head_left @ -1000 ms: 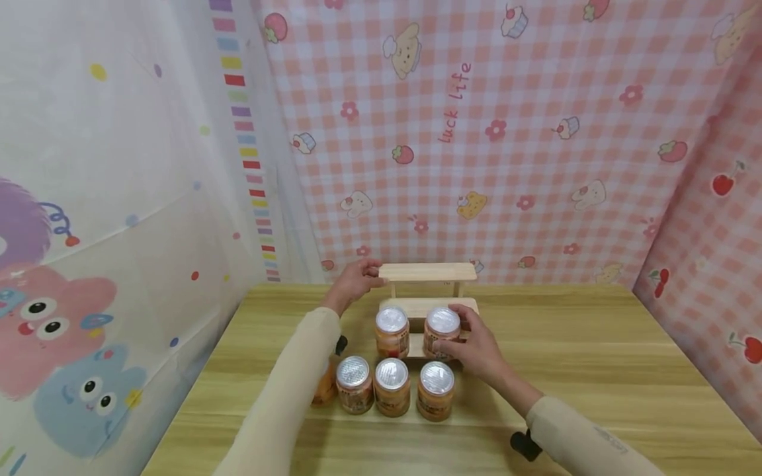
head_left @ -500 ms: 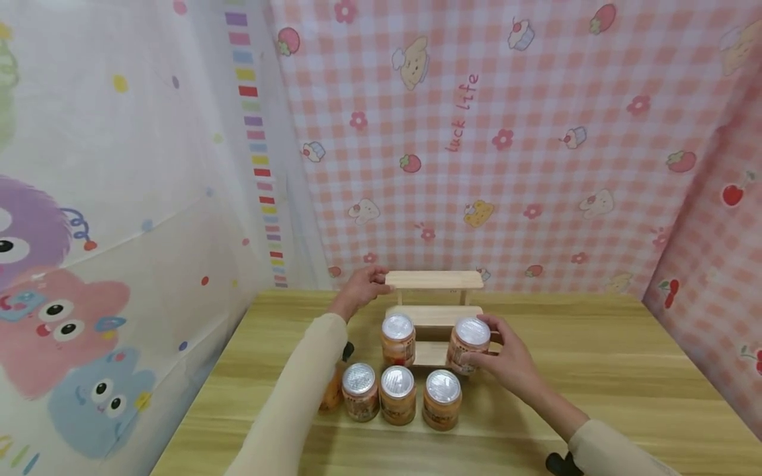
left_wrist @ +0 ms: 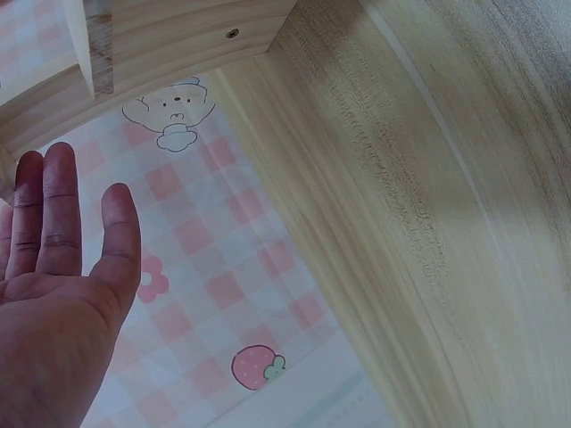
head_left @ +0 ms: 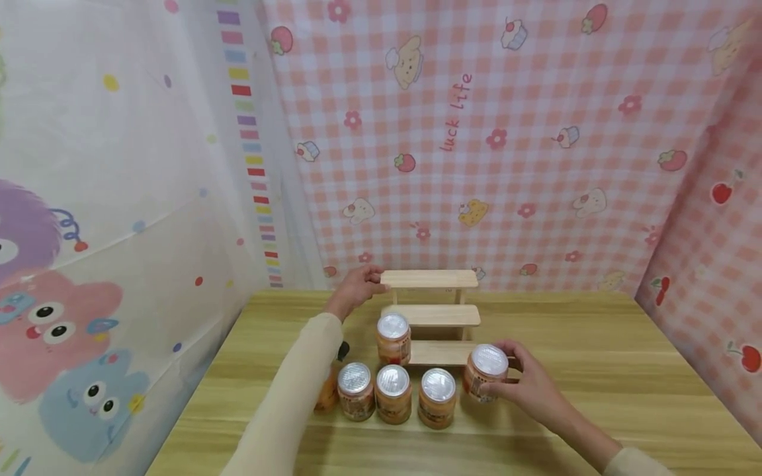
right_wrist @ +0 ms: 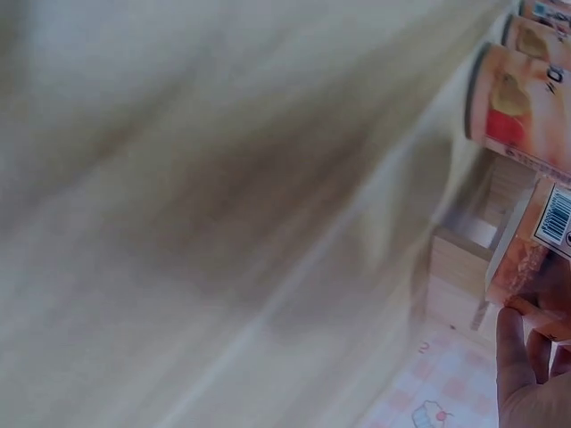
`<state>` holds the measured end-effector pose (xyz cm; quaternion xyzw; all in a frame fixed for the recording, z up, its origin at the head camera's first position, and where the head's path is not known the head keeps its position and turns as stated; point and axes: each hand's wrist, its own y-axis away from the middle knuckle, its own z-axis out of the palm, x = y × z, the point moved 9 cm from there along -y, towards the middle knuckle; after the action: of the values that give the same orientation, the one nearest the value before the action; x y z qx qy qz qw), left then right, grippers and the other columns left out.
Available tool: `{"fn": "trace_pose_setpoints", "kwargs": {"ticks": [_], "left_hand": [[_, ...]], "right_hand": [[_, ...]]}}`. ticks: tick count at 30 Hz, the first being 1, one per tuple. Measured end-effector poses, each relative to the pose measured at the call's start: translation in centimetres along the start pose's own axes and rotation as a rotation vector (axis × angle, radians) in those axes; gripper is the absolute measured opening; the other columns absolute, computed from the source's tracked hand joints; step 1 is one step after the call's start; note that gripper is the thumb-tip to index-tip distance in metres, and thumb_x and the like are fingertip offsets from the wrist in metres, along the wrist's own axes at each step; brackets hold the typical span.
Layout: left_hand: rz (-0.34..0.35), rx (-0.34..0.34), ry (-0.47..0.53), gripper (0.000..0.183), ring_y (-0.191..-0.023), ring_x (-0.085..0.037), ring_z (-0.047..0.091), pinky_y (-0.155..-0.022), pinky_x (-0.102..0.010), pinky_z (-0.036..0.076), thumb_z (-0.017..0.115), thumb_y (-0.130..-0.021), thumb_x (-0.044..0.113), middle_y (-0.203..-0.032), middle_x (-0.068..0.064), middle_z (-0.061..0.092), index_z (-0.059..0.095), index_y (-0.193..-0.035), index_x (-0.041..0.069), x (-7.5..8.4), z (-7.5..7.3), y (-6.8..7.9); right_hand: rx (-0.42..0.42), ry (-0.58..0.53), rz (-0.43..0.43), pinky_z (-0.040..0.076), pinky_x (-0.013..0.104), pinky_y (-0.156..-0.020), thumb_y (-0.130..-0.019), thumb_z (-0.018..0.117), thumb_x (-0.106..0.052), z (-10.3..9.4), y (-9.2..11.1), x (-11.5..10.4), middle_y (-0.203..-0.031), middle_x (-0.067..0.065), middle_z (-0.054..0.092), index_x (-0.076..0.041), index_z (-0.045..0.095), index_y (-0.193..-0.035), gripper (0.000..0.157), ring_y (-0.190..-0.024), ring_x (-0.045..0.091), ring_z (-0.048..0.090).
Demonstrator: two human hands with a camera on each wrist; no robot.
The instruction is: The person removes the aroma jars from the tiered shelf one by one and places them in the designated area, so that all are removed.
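My right hand (head_left: pixel 538 393) grips an orange-labelled jar (head_left: pixel 481 383) with a silver lid, in front of the right end of a small three-tier wooden shelf (head_left: pixel 430 279). A barcode shows on the held jar (right_wrist: pixel 535 241) in the right wrist view. At the top tier's left end, my left hand (head_left: pixel 356 289) touches the shelf; the left wrist view shows that hand (left_wrist: pixel 67 276) with straight fingers beside the wood. Another jar (head_left: pixel 393 340) stands at the left of the bottom tier. Several matching jars (head_left: pixel 437 400) form a row in front, the leftmost partly hidden by my left sleeve.
The shelf stands near the back edge of a wood-grain table (head_left: pixel 571 344). Behind it hangs a pink checked cloth (head_left: pixel 524 172). A white cartoon-printed cloth (head_left: pixel 172 277) hangs on the left, and a pink cloth (head_left: pixel 714 264) on the right.
My right hand has carried its jar from the bottom tier to the right and toward me, off the shelf. My left hand keeps its place at the top tier.
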<state>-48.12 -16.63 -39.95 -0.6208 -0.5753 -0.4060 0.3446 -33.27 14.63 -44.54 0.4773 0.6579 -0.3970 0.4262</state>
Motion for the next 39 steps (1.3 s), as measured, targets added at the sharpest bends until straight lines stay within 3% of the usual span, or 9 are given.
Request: {"fn": "trace_pose_setpoints", "kwargs": {"ticks": [12, 16, 25, 31, 39], "left_hand": [[0.018, 0.001, -0.004, 0.044, -0.105, -0.024, 0.056, -0.088, -0.038, 0.049, 0.072, -0.092, 0.013, -0.12, -0.014, 0.06, 0.058, -0.132, 0.003, 0.6, 0.2, 0.0], [0.021, 0.0, 0.003, 0.043, -0.104, -0.023, 0.056, -0.086, -0.036, 0.05, 0.072, -0.092, 0.013, -0.118, -0.013, 0.06, 0.058, -0.132, 0.003, 0.5, 0.4, -0.1], [0.021, -0.003, -0.001, 0.046, -0.098, -0.02, 0.055, -0.08, -0.031, 0.048, 0.073, -0.091, 0.014, -0.115, -0.011, 0.061, 0.057, -0.133, 0.003, 0.3, 0.3, -0.1], [0.013, -0.003, -0.003, 0.046, -0.102, -0.022, 0.057, -0.086, -0.036, 0.05, 0.073, -0.091, 0.015, -0.117, -0.012, 0.062, 0.057, -0.134, 0.004, 0.2, 0.2, -0.1], [0.014, -0.001, -0.001, 0.044, -0.104, -0.023, 0.056, -0.084, -0.034, 0.05, 0.073, -0.091, 0.014, -0.118, -0.014, 0.061, 0.058, -0.132, 0.004, 0.2, 0.2, 0.0]], "right_hand": [[0.0, -0.001, 0.044, 0.054, 0.028, -0.085, -0.069, 0.09, -0.005, 1.0, 1.1, 3.2, -0.127, 0.019, 0.053, 0.003, 0.045, -0.133, 0.078, -0.116, 0.033, 0.052], [0.009, 0.014, 0.048, 0.053, 0.029, -0.088, -0.07, 0.09, -0.006, 1.0, 1.4, 3.8, -0.129, 0.019, 0.052, 0.003, 0.043, -0.136, 0.082, -0.119, 0.032, 0.049], [0.017, 0.073, -0.075, 0.037, 0.06, -0.104, -0.083, 0.082, -0.018, 0.7, 0.0, 0.0, -0.146, 0.024, 0.041, -0.001, 0.034, -0.147, 0.082, -0.135, 0.042, 0.036], [0.022, 0.011, -0.079, 0.034, 0.058, -0.108, -0.084, 0.081, -0.02, 1.9, -2.4, -3.4, -0.149, 0.02, 0.039, -0.003, 0.033, -0.15, 0.082, -0.137, 0.037, 0.035], [-0.018, -0.064, -0.034, 0.032, 0.055, -0.11, -0.084, 0.081, -0.021, 6.5, -5.2, -5.7, -0.151, 0.019, 0.037, -0.01, 0.035, -0.15, 0.082, -0.139, 0.036, 0.035]]}}
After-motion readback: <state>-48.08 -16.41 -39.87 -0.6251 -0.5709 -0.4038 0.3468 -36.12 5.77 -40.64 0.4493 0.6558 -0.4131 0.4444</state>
